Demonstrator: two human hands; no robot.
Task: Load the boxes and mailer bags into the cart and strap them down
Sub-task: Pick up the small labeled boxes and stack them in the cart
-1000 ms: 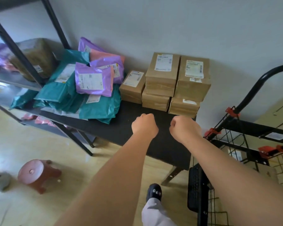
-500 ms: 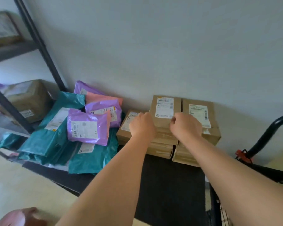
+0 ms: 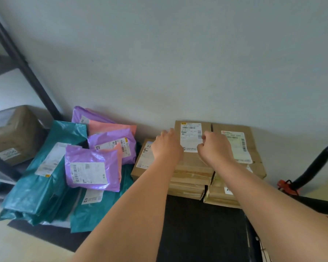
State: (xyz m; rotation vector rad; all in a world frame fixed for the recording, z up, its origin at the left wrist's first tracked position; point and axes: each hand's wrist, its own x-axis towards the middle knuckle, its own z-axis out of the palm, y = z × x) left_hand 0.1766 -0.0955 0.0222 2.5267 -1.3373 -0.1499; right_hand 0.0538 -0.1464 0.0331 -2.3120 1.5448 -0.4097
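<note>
— Anything legible?
— Barely. The middle box (image 3: 193, 163) has a white label (image 3: 190, 138). A code line at its top seems to end "22-03", and "E001" sits lower left. Both are faint.
— The shelf box (image 3: 13, 133)?
— Its sticker (image 3: 8, 154) shows big digits, roughly "3596", blurred.
— And the bags?
— The front purple bag (image 3: 92, 167) and the right box (image 3: 237, 144) show barcodes only. Their small print is too blurred to read.
</note>
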